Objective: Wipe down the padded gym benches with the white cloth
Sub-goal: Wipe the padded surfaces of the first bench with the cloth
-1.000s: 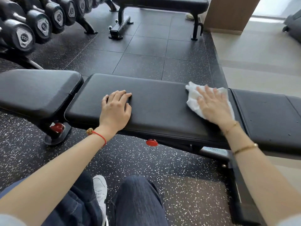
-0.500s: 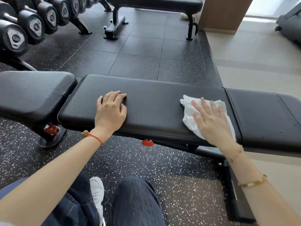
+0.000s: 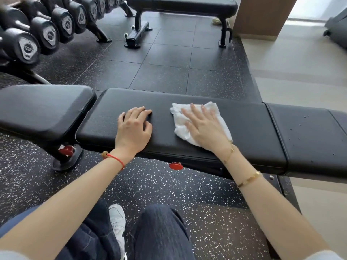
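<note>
Right hand (image 3: 204, 128) flat on white cloth (image 3: 180, 126), mid padded bench (image 3: 249, 132).
Fingers straight and spread, pressing cloth to the black pad. Left hand (image 3: 134, 129) just beside it, resting on pad, fingers loosely bent, holding nothing.

Bare pad (image 3: 249, 128) lies right of the cloth (image 3: 180, 128); left hand (image 3: 133, 128) blocks leftward
</note>
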A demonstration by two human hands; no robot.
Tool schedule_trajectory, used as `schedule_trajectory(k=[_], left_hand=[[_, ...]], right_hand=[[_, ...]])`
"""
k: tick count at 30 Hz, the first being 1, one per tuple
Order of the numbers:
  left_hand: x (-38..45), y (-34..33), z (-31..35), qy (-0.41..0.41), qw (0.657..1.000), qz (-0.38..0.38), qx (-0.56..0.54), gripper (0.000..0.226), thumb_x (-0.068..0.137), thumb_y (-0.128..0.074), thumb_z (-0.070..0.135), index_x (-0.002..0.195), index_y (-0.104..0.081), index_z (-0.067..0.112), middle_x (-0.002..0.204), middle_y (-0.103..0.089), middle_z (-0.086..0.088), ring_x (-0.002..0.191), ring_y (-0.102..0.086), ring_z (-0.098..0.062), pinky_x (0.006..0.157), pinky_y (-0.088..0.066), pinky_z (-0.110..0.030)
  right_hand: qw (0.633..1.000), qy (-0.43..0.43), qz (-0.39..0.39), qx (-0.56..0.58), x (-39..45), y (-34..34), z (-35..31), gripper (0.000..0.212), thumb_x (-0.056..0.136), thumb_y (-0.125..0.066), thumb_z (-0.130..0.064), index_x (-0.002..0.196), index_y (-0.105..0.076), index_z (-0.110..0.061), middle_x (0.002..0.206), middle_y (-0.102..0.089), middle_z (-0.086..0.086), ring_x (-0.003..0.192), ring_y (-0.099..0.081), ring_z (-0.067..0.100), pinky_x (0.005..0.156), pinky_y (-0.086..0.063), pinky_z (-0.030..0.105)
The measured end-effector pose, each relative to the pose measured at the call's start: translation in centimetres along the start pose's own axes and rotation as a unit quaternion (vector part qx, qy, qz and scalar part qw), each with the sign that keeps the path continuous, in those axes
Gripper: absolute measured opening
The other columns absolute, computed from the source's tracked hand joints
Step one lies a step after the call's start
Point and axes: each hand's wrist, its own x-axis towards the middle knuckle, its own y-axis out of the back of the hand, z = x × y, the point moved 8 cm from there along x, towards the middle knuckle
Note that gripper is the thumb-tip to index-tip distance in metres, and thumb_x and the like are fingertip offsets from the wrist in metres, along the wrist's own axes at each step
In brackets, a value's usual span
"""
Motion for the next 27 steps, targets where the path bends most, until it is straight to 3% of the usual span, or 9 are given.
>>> schedule_trajectory(k=[5, 8, 14, 17, 22, 24, 27], left_hand=[[0.2, 0.0, -0.5, -0.002, 1.0, -0.009, -0.019, 0.04, 0.092, -0.052, 0.023, 0.131, -0.059, 0.021, 0.141, -0.054, -0.002, 0.136, -0.043, -0.021, 0.117, -0.025, -0.047], [0.3, 0.4, -0.6, -0.007, 0.999, -0.01, -0.046, 0.037, 0.091, -0.054, 0.022, 0.128, -0.061, 0.018, 0.139, -0.055, -0.005, 0.134, -0.044, -0.023, 0.116, -0.029, -0.047], [0.0, 1.6, -2.2, -0.024, 1.0, -0.002, 0.016, 0.038, 0.091, -0.054, 0.022, 0.128, -0.06, 0.015, 0.138, -0.056, -0.007, 0.134, -0.045, -0.026, 0.117, -0.028, -0.045], [0.1, 2.3, -4.5, 0.003, 0.999, 0.0, 0.032, 0.039, 0.091, -0.055, 0.022, 0.129, -0.06, 0.015, 0.139, -0.056, -0.008, 0.135, -0.044, -0.027, 0.118, -0.026, -0.045], [0.2, 2.8, -6.6, 0.032, 0.999, 0.012, 0.032, 0.039, 0.091, -0.055, 0.024, 0.128, -0.06, 0.017, 0.138, -0.056, -0.006, 0.133, -0.044, -0.025, 0.117, -0.023, -0.047], [0.1, 2.9, -6.6, 0.036, 0.999, 0.026, 0.02, 0.038, 0.09, -0.053, 0.024, 0.126, -0.061, 0.016, 0.135, -0.057, -0.006, 0.132, -0.046, -0.025, 0.115, -0.024, -0.046], [0.0, 3.0, -6.6, 0.041, 0.999, 0.034, 0.013, 0.037, 0.088, -0.053, 0.023, 0.124, -0.061, 0.018, 0.134, -0.058, -0.004, 0.13, -0.046, -0.024, 0.114, -0.025, -0.045]], right_hand=[[0.995, -0.095, 0.015, 0.01, 0.1, 0.8, 5.8, 0.05, 0.106, -0.022, -0.043, 0.156, -0.014, -0.041, 0.166, -0.01, -0.005, 0.153, -0.007, 0.027, 0.122, 0.0, 0.048], [0.993, -0.109, 0.008, 0.038, 3.9, 0.9, 4.7, 0.049, 0.106, -0.02, -0.042, 0.155, -0.015, -0.041, 0.166, -0.009, -0.004, 0.153, -0.003, 0.028, 0.122, 0.002, 0.05], [1.0, 0.022, -0.002, 0.022, 5.7, -0.5, -5.2, 0.05, 0.107, -0.021, -0.042, 0.157, -0.016, -0.038, 0.166, -0.009, -0.002, 0.153, -0.003, 0.03, 0.121, 0.002, 0.047], [0.997, 0.064, 0.002, 0.043, 2.8, -0.5, -5.1, 0.05, 0.105, -0.022, -0.046, 0.155, -0.017, -0.043, 0.166, -0.009, -0.007, 0.153, -0.002, 0.025, 0.122, 0.004, 0.042], [0.999, -0.043, -0.009, -0.032, 3.4, 0.4, 3.0, 0.061, 0.099, 0.0, -0.047, 0.157, -0.018, -0.035, 0.166, -0.008, -0.006, 0.153, -0.004, 0.025, 0.122, -0.002, 0.046], [0.996, -0.09, 0.001, 0.019, 5.6, 0.7, 3.3, 0.052, 0.104, -0.014, -0.044, 0.156, -0.017, -0.038, 0.166, -0.009, -0.005, 0.153, -0.004, 0.027, 0.122, -0.001, 0.048], [0.997, -0.076, 0.004, 0.019, 9.2, 0.3, -1.1, 0.051, 0.106, -0.022, -0.041, 0.156, -0.018, -0.037, 0.166, -0.011, -0.002, 0.152, -0.007, 0.03, 0.121, -0.004, 0.051]])
